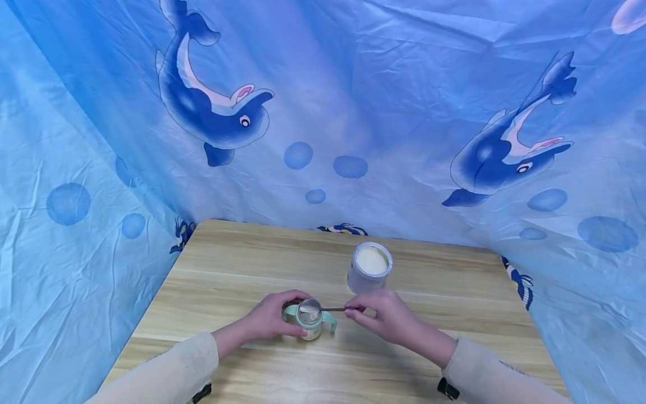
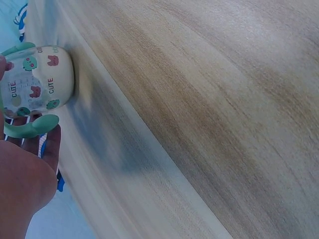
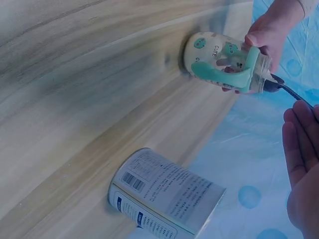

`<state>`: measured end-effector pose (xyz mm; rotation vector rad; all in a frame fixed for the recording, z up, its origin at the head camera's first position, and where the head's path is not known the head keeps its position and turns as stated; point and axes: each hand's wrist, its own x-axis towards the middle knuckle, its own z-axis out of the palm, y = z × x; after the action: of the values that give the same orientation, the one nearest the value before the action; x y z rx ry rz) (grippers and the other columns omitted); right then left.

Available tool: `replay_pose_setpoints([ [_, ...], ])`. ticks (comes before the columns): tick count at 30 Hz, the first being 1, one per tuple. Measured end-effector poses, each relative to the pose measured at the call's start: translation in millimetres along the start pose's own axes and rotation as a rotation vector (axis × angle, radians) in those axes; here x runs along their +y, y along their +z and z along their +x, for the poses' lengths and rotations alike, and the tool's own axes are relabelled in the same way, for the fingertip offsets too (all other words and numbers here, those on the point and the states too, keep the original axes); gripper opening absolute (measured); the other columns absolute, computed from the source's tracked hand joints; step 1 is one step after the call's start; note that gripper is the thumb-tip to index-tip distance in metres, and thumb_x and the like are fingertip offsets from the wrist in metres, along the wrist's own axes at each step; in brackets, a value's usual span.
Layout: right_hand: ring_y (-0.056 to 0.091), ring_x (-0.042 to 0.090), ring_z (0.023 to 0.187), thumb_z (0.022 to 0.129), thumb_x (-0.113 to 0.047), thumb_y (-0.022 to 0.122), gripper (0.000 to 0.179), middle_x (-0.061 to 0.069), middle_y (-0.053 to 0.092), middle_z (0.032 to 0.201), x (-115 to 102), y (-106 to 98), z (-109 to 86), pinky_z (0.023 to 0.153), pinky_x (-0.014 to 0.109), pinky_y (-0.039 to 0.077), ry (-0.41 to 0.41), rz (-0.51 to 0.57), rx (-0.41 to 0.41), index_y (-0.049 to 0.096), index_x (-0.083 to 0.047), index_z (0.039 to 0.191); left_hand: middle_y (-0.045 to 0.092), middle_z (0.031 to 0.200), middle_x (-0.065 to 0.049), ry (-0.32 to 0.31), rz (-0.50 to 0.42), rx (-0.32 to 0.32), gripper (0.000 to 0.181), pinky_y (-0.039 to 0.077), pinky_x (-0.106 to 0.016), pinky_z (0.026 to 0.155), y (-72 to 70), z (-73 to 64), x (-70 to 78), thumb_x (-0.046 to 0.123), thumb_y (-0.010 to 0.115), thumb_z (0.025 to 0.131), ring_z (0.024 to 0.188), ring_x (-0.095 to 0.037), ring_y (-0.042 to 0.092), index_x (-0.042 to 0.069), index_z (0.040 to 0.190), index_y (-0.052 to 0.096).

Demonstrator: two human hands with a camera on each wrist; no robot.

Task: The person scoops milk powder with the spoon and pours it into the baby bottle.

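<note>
A clear baby bottle (image 1: pixel 314 333) with mint-green side handles and "CUTE" cartoon prints stands upright on the table, its mouth uncapped. My left hand (image 1: pixel 272 318) grips it round the left side, fingers behind and thumb in front. Cream-coloured contents show low inside the bottle (image 3: pixel 199 55) in the right wrist view. Between thumb and fingers, my right hand (image 1: pixel 388 315) pinches the handle of a spoon (image 1: pixel 334 309). The spoon's bowl lies right over the bottle mouth, tilted, with pale powder at it. Part of the left hand (image 2: pixel 25 174) shows below a green handle in the left wrist view.
Just beyond my right hand stands an open can (image 1: pixel 359 278) of pale powder, with a printed label and barcode on its side. The wood-grain table (image 1: pixel 242 264) is bordered by blue dolphin-print cloth (image 1: pixel 323 112) at the back and both sides.
</note>
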<state>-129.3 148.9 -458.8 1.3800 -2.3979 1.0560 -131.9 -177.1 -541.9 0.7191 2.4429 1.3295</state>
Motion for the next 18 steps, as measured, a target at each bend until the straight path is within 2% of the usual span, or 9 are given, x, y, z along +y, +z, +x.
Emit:
replay_pose_setpoints([
  [5,0.076,0.005,0.083,0.085,-0.006,0.089,0.016,-0.002,0.081,0.093,-1.2,0.1,-0.2,0.074,0.020,0.063,-0.160,-0.138,0.033,0.082,-0.011,0.099,0.070,0.128,0.021,0.001,-0.002,-0.003,0.066,0.051,-0.042,0.111,-0.5,0.9,0.5,0.047,0.093,0.082,0.123,-0.010,0.065,0.036,0.139,0.064],
  [9,0.075,0.005,0.083,0.083,-0.007,0.090,0.019,-0.004,0.081,0.094,-2.0,-1.1,-0.3,0.074,0.022,0.062,-0.248,-0.180,0.052,0.081,-0.012,0.100,0.070,0.128,0.021,0.002,-0.001,-0.001,0.066,0.050,-0.041,0.111,-0.9,1.3,2.3,0.044,0.094,0.081,0.122,-0.010,0.065,0.034,0.139,0.064],
  [12,0.076,0.006,0.085,0.083,-0.005,0.090,0.023,-0.004,0.081,0.096,-1.3,-2.0,0.0,0.075,0.022,0.063,-0.290,-0.187,0.063,0.080,-0.011,0.102,0.070,0.128,0.021,-0.002,0.001,-0.001,0.066,0.050,-0.042,0.111,-1.1,0.9,2.6,0.044,0.094,0.081,0.123,-0.011,0.065,0.034,0.139,0.064],
  [18,0.077,0.008,0.088,0.079,-0.003,0.091,0.028,-0.002,0.081,0.099,3.1,-2.3,-2.8,0.078,0.024,0.064,-0.317,-0.205,0.067,0.080,-0.010,0.103,0.070,0.128,0.021,-0.014,0.007,-0.011,0.067,0.050,-0.043,0.111,-0.9,0.7,1.1,0.048,0.093,0.081,0.122,-0.011,0.065,0.034,0.140,0.064],
])
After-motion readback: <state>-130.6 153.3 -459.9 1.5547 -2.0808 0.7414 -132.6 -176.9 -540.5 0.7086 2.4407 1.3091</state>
